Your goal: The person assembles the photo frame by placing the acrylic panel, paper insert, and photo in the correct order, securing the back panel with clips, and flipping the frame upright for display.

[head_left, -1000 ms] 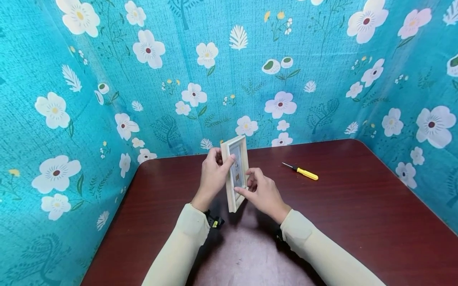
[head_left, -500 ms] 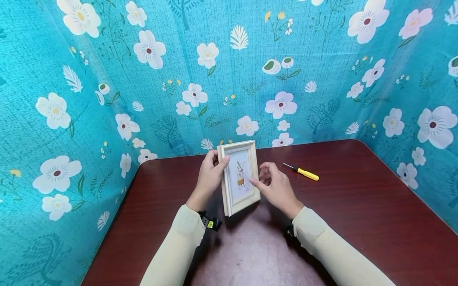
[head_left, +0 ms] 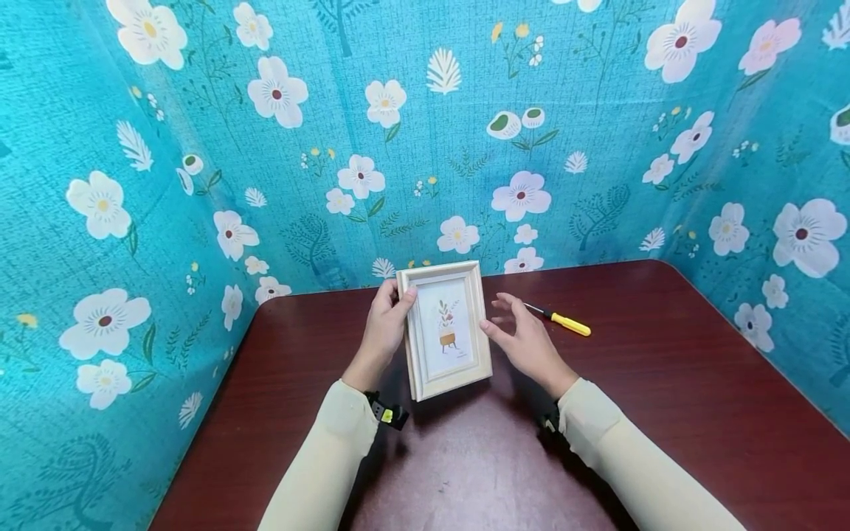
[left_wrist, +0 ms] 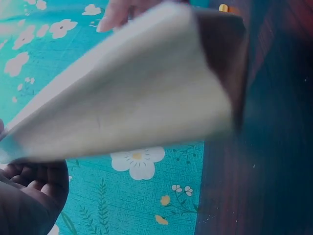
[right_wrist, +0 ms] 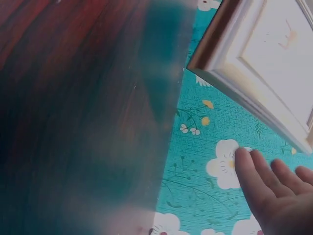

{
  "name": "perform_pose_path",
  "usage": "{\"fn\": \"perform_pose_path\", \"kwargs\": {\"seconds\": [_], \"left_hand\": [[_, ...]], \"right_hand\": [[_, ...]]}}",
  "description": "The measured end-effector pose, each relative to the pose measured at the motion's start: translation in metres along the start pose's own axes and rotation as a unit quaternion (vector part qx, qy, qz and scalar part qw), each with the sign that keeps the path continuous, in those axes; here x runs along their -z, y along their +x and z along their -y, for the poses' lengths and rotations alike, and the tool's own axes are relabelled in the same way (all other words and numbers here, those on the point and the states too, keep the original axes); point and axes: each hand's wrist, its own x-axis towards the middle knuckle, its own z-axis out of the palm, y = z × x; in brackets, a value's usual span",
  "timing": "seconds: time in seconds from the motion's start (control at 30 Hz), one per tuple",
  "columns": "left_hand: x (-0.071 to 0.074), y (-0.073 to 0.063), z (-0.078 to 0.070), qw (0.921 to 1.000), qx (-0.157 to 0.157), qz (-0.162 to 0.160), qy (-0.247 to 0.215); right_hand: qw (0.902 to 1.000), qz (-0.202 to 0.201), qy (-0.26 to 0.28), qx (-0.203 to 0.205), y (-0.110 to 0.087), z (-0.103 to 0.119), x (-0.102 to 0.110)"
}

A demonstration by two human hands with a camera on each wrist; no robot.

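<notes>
A cream picture frame (head_left: 417,354) with a print of a potted plant stands upright above the table, its front turned towards me. My left hand (head_left: 381,328) grips its left side, thumb on the front and fingers behind. Close to the frame's right edge is my right hand (head_left: 527,345), its fingers loosely bent and holding nothing; whether the thumb tip touches the edge I cannot tell. In the right wrist view, the fingers (right_wrist: 264,178) lie apart from the picture frame (right_wrist: 234,81). The left wrist view has the picture frame (left_wrist: 132,103) blurred, with curled fingers (left_wrist: 41,176) at its lower left.
A screwdriver (head_left: 569,323) with a yellow handle lies on the dark red table (head_left: 664,383), behind and right of my right hand. Blue flowered cloth (head_left: 412,169) rises along the table's back and sides.
The picture frame has turned from nearly edge-on to facing me, still in my left hand. My right hand has moved right, away from the print to beside the frame's right edge.
</notes>
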Motion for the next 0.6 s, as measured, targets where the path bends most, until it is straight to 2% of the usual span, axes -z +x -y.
{"fn": "perform_pose_path", "kwargs": {"seconds": [0.2, 0.33, 0.47, 0.6], "left_hand": [[0.0009, 0.0002, -0.0008, 0.9999, 0.006, 0.002, -0.011], [0.0016, 0.0005, 0.0000, 0.9998, 0.008, 0.007, -0.017], [0.0022, -0.0004, -0.0001, 0.9998, 0.000, 0.009, -0.017], [0.0029, -0.0013, -0.0007, 0.9994, -0.019, 0.007, -0.029]], "right_hand": [[0.9956, 0.036, 0.079, -0.034, 0.0053, 0.0000, -0.0026], [0.9916, 0.059, 0.104, -0.050, 0.0063, 0.0023, -0.0039], [0.9858, 0.092, 0.126, -0.062, 0.0043, 0.0052, -0.0044], [0.9809, 0.119, 0.144, -0.053, 0.0014, 0.0065, -0.0049]]}}
